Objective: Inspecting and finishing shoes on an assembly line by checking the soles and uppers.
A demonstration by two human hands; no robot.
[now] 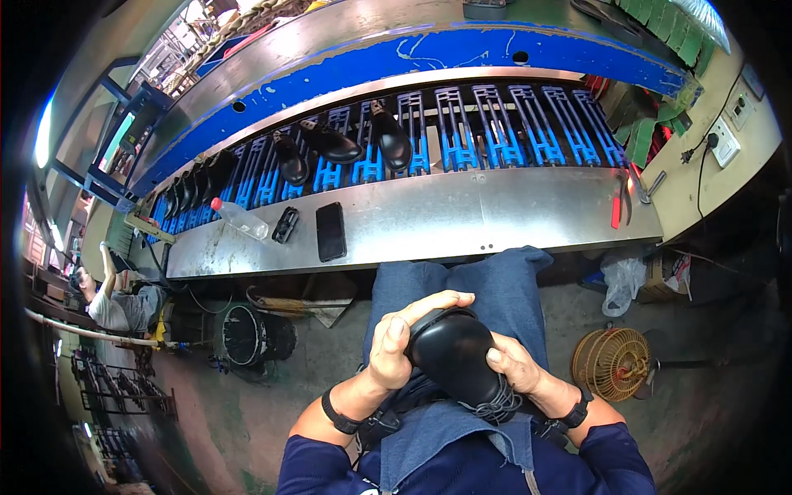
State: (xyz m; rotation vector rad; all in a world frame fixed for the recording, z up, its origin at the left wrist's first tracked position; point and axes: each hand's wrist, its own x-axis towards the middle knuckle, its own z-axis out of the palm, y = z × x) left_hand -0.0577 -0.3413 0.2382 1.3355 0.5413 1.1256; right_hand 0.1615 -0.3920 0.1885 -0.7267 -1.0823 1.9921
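Black shoe [450, 351] held over the denim-clad lap [458, 279], grey laces [495, 403] toward five o'clock; left hand [391, 347] clamped on it at nine o'clock, right hand [518, 365] at three. Steel desk [412, 216] at twelve; dark phone [331, 232] resting there, between ten and eleven.

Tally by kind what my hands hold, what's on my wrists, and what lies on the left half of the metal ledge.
Black shoe, held between left hand and right hand: 1
Black wristbands: 2
Dark phone: 1
Clear bottle with red cap: 1
Small black item, kind unclear: 1
Total: 6
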